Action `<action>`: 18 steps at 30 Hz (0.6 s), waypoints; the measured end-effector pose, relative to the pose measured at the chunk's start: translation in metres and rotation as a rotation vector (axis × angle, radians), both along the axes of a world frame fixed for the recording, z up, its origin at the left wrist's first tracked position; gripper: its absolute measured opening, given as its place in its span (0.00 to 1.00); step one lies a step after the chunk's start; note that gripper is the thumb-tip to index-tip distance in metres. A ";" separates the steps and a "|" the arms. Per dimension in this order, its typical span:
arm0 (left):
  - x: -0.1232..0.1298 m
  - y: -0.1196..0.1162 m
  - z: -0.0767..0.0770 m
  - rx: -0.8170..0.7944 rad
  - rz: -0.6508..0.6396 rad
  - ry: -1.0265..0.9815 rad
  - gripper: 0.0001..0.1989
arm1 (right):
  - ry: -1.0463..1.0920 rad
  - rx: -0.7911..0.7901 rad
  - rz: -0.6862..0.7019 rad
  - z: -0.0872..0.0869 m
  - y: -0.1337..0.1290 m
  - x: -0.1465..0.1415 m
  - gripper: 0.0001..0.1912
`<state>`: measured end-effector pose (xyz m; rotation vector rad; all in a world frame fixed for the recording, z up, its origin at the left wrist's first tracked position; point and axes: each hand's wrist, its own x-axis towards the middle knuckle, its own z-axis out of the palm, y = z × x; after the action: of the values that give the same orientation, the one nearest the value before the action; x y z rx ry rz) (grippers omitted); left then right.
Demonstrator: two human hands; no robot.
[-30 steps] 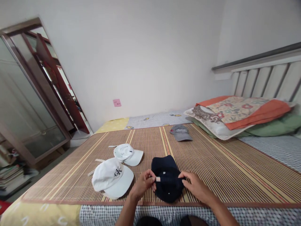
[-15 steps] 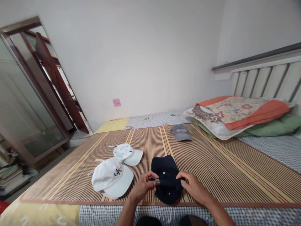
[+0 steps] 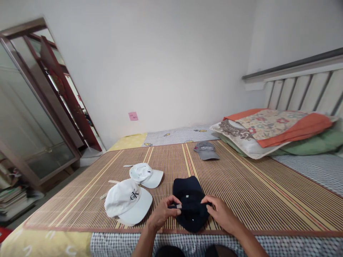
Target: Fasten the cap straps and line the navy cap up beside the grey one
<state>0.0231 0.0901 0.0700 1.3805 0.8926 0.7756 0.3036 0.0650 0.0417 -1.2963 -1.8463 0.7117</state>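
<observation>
A dark navy cap [image 3: 189, 187] lies upside down near the bed's front edge, brim pointing away and its inside facing up. My left hand [image 3: 164, 212] pinches the left end of the cap's strap, by a small light-coloured buckle [image 3: 178, 206]. On the right side, my right hand [image 3: 218, 210] grips the strap and the cap's edge between thumb and fingers. The strap runs across the cap's opening between both hands.
To the left sit a white cap with black letters [image 3: 125, 201] and a smaller white cap [image 3: 146, 175]. A grey cap [image 3: 206, 150] rests farther back on the striped mat [image 3: 93, 192]. Pillows [image 3: 278, 125] are at the back right, against the headboard [image 3: 302, 92].
The strap's dark end now sticks out to the left of the buckle between my left thumb and fingers. My left fingers have spread slightly around it; my right hand has barely moved.
</observation>
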 end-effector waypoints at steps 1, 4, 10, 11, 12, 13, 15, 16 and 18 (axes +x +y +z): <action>0.000 0.000 0.000 0.000 -0.001 0.002 0.16 | 0.002 0.000 -0.002 -0.001 -0.001 0.000 0.11; 0.000 0.001 -0.001 0.003 0.000 0.004 0.16 | 0.012 -0.005 -0.008 -0.001 -0.003 0.001 0.11; 0.000 0.002 -0.002 0.009 0.000 0.013 0.16 | 0.042 -0.027 -0.011 0.004 -0.005 0.001 0.12; 0.000 0.002 -0.002 0.008 -0.002 0.017 0.16 | 0.048 -0.032 -0.012 0.005 -0.005 0.001 0.12; 0.000 0.003 -0.002 0.006 -0.005 0.021 0.16 | 0.054 -0.036 -0.013 0.007 -0.005 0.001 0.13; 0.000 0.003 -0.002 0.005 -0.008 0.025 0.16 | 0.060 -0.040 -0.013 0.007 -0.005 0.001 0.13; 0.001 0.004 -0.003 0.000 -0.015 0.031 0.16 | 0.069 -0.045 -0.012 0.008 -0.005 0.001 0.13; 0.001 0.005 -0.003 -0.004 -0.018 0.033 0.16 | 0.073 -0.046 -0.012 0.008 -0.005 0.001 0.13; 0.001 0.006 -0.004 -0.011 -0.025 0.040 0.16 | 0.079 -0.046 -0.015 0.007 -0.005 0.002 0.13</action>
<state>0.0246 0.0957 0.0656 1.3996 0.9083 0.7254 0.3054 0.0602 0.0490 -1.2916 -1.7652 0.7901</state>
